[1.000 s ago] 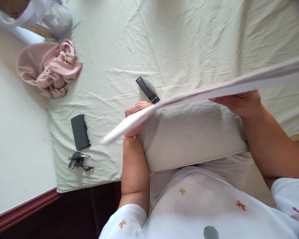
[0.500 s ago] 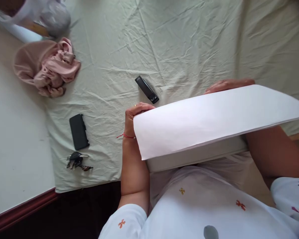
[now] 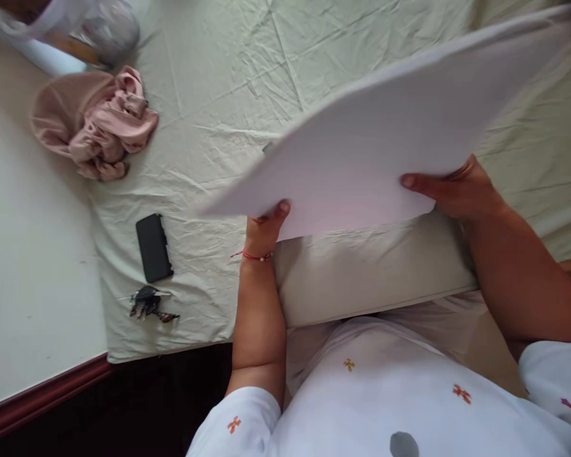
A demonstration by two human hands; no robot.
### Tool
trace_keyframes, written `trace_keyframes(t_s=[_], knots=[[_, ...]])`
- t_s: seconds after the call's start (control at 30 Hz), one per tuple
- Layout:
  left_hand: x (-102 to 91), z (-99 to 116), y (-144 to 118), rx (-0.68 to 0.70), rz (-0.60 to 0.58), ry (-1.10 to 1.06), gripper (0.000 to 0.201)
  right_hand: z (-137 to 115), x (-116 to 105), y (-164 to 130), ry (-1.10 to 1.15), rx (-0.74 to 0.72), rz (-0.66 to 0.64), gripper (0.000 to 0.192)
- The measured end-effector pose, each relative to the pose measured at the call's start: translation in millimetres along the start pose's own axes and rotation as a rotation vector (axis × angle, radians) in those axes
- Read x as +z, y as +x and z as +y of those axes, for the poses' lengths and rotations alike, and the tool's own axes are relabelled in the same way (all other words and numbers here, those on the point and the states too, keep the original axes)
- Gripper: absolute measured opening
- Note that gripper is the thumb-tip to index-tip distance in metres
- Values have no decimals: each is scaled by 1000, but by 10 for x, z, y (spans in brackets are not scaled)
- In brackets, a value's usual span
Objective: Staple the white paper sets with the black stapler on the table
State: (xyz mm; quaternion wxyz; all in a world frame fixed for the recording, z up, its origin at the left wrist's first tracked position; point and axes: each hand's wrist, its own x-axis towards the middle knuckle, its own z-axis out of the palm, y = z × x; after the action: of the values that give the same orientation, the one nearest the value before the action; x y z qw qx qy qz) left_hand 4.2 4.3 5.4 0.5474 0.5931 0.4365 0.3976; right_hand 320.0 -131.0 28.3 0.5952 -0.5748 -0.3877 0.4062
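A large white sheet of paper (image 3: 361, 143), possibly more than one layer, is held up between both hands, its far edge smeared by motion. My left hand (image 3: 266, 225), with a red string at the wrist, pinches its near edge on the left; the thumb lies on top and the fingers are hidden beneath. On the right, my right hand (image 3: 452, 190) grips the same edge with its thumb on the paper. Most of the black stapler is covered by the sheet; only a small dark bit (image 3: 268, 147) shows past the edge.
A black phone (image 3: 153, 247) and a bunch of keys (image 3: 150, 303) lie on the pale green cloth (image 3: 195, 190) to the left. Beyond them are a crumpled pink cloth (image 3: 98, 120) and a clear plastic container (image 3: 109, 32). A beige cushion-like block (image 3: 361, 270) sits before my body.
The paper was curved over toward me; now its far part has swung up and away, showing the other face. Both thumbs have come into view, and the stapler has become mostly hidden.
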Motion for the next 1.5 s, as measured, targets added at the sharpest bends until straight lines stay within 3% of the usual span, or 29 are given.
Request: trace_keyframes(t_s=[0.07,0.13,0.3,0.43,0.53,0.63,0.73,0.83,1.03,1.17,1.33,1.4,1.5], knots=[[19,-46,9,33,91,-30,52,-36,11,-9,16,18,-35,54],[35,-47,22,28,96,-63,53,-37,-6,-1,13,58,-55,54],[-17,34,26,-106,-22,-97,42,-11,-103,75,116,175,-15,44],[-138,125,-14,-247,-235,-53,44,-117,-252,145,193,211,116,57],[-193,189,-40,-351,-396,23,47,-198,-407,149,126,345,-24,70],[-189,227,-46,-430,-534,74,44,-211,-527,125,35,387,-305,74],[-144,251,-50,-470,-659,96,38,-177,-545,111,-75,382,-520,62],[-86,283,-61,-465,-734,146,31,-137,-462,113,-147,458,-595,52],[-19,344,-67,-423,-747,240,31,-119,-283,113,-289,441,-509,49],[-6,362,-63,-406,-759,261,31,-112,-227,108,-368,429,-567,53],[-66,341,-59,-461,-750,278,37,-127,-136,95,-372,448,-509,49],[-117,312,-39,-481,-695,218,38,-155,-118,91,-330,494,-422,46],[-163,258,14,-415,-447,86,38,-186,-136,94,-297,563,-301,39]])
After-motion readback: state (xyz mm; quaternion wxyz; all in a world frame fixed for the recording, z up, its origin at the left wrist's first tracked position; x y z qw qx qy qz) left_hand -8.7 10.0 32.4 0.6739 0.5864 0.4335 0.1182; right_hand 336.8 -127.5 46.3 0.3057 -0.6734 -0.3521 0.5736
